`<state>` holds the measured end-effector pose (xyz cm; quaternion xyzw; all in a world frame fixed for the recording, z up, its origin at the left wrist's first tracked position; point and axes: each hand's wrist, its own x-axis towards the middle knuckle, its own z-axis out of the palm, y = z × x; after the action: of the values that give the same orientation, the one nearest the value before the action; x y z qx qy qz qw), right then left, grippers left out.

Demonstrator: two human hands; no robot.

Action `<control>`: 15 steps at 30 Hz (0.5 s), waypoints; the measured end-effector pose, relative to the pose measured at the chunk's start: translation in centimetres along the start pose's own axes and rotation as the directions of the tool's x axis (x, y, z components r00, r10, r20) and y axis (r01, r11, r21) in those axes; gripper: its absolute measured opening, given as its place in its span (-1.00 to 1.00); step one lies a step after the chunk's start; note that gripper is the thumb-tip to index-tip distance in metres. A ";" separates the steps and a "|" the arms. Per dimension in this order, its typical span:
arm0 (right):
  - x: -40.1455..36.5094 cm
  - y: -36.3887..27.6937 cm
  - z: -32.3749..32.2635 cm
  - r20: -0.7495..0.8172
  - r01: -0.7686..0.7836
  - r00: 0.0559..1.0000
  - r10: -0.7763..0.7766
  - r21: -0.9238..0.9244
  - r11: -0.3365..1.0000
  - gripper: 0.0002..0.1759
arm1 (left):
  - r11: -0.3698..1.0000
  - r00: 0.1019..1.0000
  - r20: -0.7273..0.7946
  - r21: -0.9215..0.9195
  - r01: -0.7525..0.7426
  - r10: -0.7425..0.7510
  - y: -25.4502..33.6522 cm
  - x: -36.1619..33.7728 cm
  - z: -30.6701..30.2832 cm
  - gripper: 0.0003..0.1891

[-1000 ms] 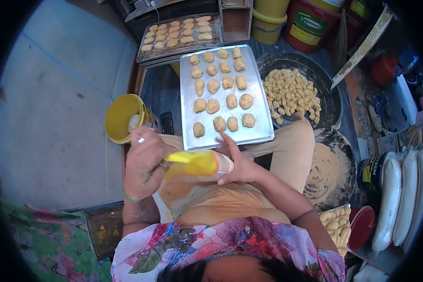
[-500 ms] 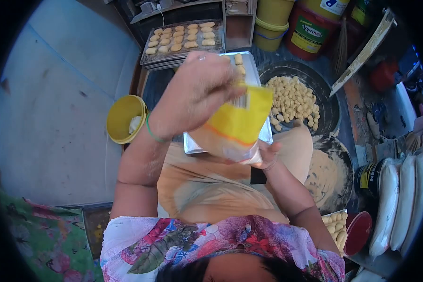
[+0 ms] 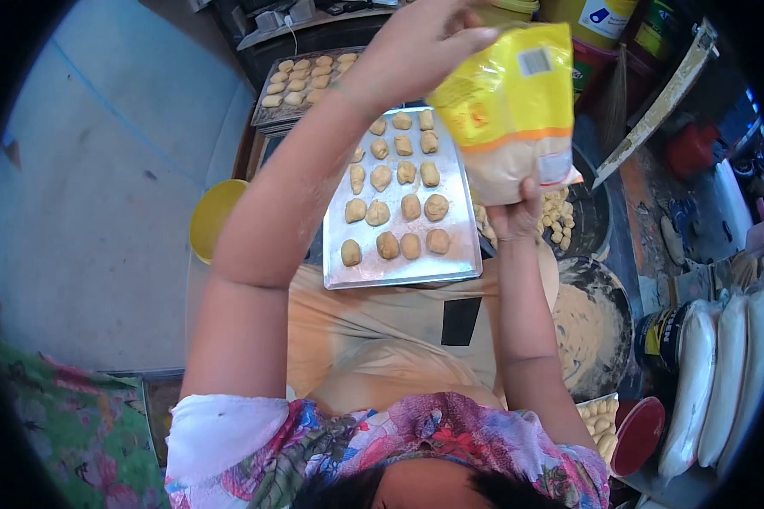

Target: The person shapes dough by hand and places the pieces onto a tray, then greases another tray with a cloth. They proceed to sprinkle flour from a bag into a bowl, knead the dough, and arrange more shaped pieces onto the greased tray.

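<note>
A yellow plastic bag of pale powder [image 3: 518,102], with a barcode and an orange band, is held up over the right of the tray. My right hand [image 3: 515,216] supports it from below, fingers round its bottom corner. At the bag's upper left corner is my left hand [image 3: 420,47], thumb and fingers closed on the edge; part of this grip is hard to see. Under my left forearm lies a metal baking tray [image 3: 399,273] bearing rows of small dough pieces [image 3: 407,172]. The forearm hides some of its left side.
A second tray of shaped dough [image 3: 300,75] sits at the back left. To the right stand a black basin of dough lumps [image 3: 556,219] and a basin of flour [image 3: 590,318]. A yellow bucket [image 3: 214,222] is at left; long white packs [image 3: 696,386] lie at right.
Both hands have raised the bag forward and to the right, away from my lap. The tray of dough pieces, earlier mostly covered by the bag and left hand, now shows.
</note>
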<state>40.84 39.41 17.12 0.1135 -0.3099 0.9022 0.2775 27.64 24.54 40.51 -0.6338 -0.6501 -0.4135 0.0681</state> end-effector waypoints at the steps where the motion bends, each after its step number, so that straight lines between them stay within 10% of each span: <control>1: -0.1 -0.5 -1.1 -0.026 0.033 0.999 -0.032 0.009 0.999 -0.09 | 0.998 0.969 -0.241 -0.023 0.054 -0.058 -1.5 -2.2 2.0 -0.71; 6: -0.9 -4.2 -4.2 -0.180 0.162 0.972 -0.153 0.036 0.986 -0.10 | 0.737 0.764 0.008 0.267 0.620 -0.646 -11.2 -18.3 6.8 -0.68; 15: -0.7 -6.9 -5.6 -0.236 0.284 0.937 -0.259 0.075 0.956 -0.21 | 0.595 0.699 0.031 0.553 0.583 -0.714 -12.3 -25.2 12.6 -0.59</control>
<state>45.21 47.09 15.88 0.0681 -0.2089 0.8776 0.4260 27.02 14.88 11.37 -0.3561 -0.9237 -0.1414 -0.0081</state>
